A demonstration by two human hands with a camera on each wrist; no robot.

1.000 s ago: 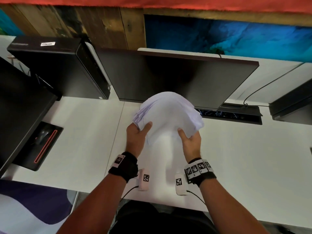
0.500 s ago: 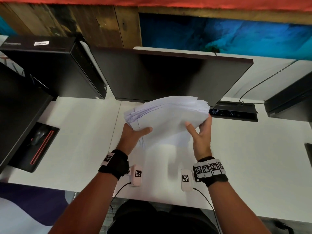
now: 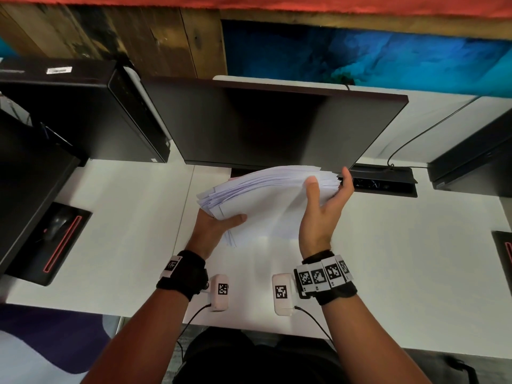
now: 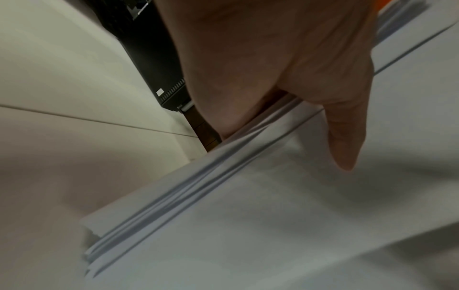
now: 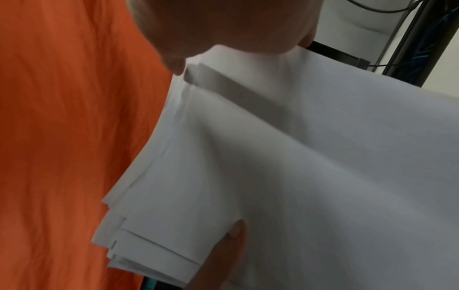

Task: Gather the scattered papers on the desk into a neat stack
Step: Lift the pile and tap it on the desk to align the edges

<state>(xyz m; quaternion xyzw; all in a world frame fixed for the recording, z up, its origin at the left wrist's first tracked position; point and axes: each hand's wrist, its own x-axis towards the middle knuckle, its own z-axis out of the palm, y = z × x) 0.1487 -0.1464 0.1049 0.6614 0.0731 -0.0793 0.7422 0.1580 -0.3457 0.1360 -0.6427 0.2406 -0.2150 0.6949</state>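
White desk [image 3: 415, 245] w/ a dark monitor [image 3: 277, 126] at its back edge. Just in front of the monitor, above the desk, a thick stack of white papers [image 3: 263, 200], sheets fanned, edges uneven. Left hand [image 3: 213, 231] grips its near-left corner, thumb on top. Right hand [image 3: 321, 214] clamps the right edge, thumb on top, fingers behind.

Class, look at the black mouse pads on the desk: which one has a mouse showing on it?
The mouse pad at the left, with its red stripe: a dark mouse lies on it. The other pad, at the right edge, is mostly cut off and shows no mouse.
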